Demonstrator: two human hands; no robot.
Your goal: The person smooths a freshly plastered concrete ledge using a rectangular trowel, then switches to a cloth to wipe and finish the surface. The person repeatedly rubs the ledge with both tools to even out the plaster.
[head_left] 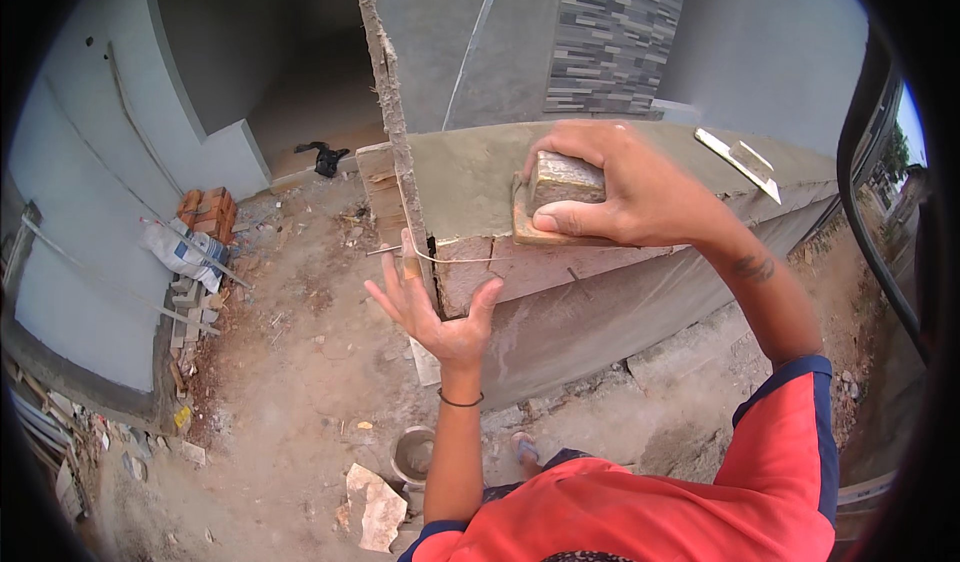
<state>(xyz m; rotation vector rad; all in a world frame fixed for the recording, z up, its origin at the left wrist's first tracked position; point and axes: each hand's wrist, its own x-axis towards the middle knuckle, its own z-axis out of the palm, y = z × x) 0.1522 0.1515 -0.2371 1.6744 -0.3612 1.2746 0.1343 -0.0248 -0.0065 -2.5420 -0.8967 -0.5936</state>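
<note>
One firm grip: right hand [640, 184] wrapped around the chunky, worn block of a hand float [570, 177], thumb lying along its flat base board, the tool at the edge of a low wall [590, 322]. Left hand [442, 332] spread, fingers fanned and pointing up, just beside the wall's end; contact with it impossible to tell. Near those fingers, a thin pale cord [462, 261] and a slim metal rod [381, 251].

Around the float, smooth grey-green mortar [465, 167] along the wall top. At the wall's end, a narrow upright batten [384, 62], rough with crust, next to a flat wooden board [380, 187]. Farther right along the top, a flat whitish trowel [738, 165].

Down on the dirt ground [290, 362], a round bucket [397, 454], greyish inside, contents too small to identify; near it, a jagged pale slab [377, 510]. Off to the left, a bulging white sack [185, 252], contents hidden, beside orange bricks [210, 210]. Beyond the wall, a panel of narrow grey tiles [620, 37] in staggered strips.
</note>
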